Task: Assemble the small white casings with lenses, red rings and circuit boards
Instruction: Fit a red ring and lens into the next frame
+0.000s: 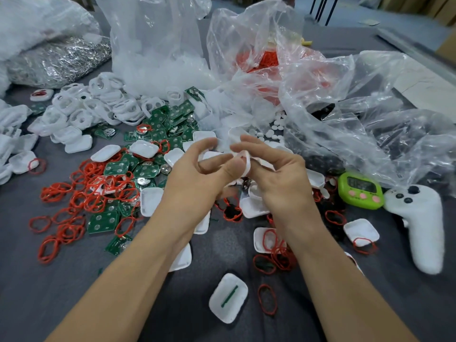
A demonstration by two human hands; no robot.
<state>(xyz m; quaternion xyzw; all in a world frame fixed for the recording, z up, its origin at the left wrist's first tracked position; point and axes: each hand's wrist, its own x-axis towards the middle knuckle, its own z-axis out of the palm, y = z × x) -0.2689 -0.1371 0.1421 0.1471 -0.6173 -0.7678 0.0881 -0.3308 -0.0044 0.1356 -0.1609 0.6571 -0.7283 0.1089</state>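
Both hands meet above the middle of the grey table around one small white casing (244,162). My left hand (197,174) pinches it with thumb and fingers from the left. My right hand (278,176) holds its other side, index finger raised. Most of the casing is hidden by fingers. Loose red rings (81,193) and green circuit boards (145,169) lie scattered to the left. White casing halves (228,297) lie around the hands. Small round white lenses (276,124) spill from a bag behind.
Clear plastic bags (320,82) pile up at the back and right; one holds red rings (261,60). A heap of white frames (81,107) lies at back left. A green timer (360,190) and a white controller (417,225) sit at right.
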